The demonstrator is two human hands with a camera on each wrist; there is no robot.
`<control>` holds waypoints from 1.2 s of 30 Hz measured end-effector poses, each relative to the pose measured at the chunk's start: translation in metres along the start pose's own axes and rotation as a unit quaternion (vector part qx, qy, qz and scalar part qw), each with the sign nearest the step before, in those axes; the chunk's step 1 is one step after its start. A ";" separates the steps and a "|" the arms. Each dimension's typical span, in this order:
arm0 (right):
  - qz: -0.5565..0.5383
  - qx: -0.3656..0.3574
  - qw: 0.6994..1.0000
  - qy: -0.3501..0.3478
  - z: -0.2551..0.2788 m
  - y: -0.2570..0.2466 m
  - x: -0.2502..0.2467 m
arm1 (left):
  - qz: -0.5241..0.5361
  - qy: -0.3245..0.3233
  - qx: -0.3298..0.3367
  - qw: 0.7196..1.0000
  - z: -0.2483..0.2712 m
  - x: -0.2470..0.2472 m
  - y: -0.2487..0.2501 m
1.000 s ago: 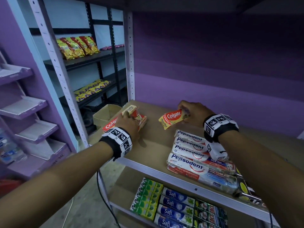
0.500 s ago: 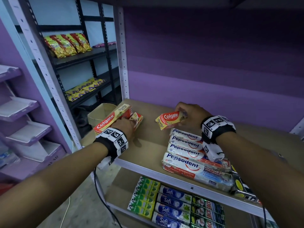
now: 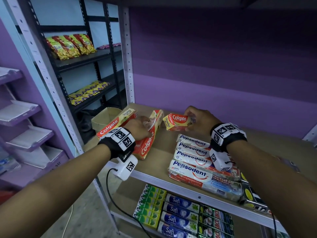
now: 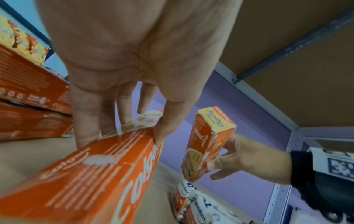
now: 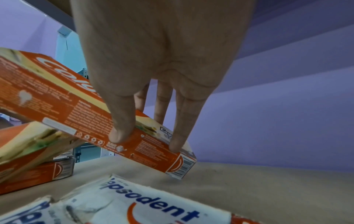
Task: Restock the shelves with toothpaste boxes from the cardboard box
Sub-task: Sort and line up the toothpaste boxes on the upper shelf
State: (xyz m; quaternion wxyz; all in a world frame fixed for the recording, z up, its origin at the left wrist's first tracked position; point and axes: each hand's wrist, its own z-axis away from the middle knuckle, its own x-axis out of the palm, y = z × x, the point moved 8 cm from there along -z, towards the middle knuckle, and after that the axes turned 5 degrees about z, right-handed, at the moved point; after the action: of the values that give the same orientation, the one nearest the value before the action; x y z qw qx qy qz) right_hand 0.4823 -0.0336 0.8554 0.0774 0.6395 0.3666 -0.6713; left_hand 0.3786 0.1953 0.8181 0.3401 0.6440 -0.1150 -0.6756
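Colgate boxes (image 3: 118,124) at shelf (image 3: 159,162) left end, left hand (image 3: 139,129) on the nearer one, right hand (image 3: 199,122) holding Colgate box (image 3: 176,121) behind Pepsodent stack (image 3: 195,158), Safi boxes (image 3: 180,212) on shelf below, cardboard box (image 3: 104,117) on floor beyond left upright

You have three red-and-yellow Colgate boxes on the wooden shelf (image 3: 159,162) mid-frame: one Colgate box (image 3: 116,124) flat at left, a second Colgate box (image 3: 148,141) angled beside it, and a third Colgate box (image 3: 176,121) raised, tilted, centre. The cardboard box (image 3: 104,117) sits open behind, left.
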 end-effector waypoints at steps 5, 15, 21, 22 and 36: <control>-0.027 0.023 0.999 0.020 0.004 0.009 -0.005 | 0.127 0.008 0.022 0.992 -0.008 0.000 0.012; -0.098 0.078 0.991 0.049 0.011 0.036 -0.010 | 0.286 0.067 0.104 0.950 -0.008 0.005 0.022; -0.150 0.131 0.978 0.062 0.011 0.057 -0.007 | 0.314 0.023 0.102 0.944 -0.010 0.015 0.021; -0.163 0.138 0.975 0.062 0.011 0.060 -0.006 | 0.320 0.019 0.099 0.942 -0.009 0.015 0.022; -0.220 0.154 0.963 0.038 0.020 0.067 -0.006 | 0.314 0.119 0.103 0.936 -0.002 -0.009 0.031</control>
State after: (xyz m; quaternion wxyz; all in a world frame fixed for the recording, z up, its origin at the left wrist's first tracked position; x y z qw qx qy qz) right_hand 0.5052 -0.0958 0.8334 -0.1854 0.5719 0.3936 -0.6954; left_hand 0.3894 0.1784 0.8437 0.4776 0.6827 -0.3385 -0.4373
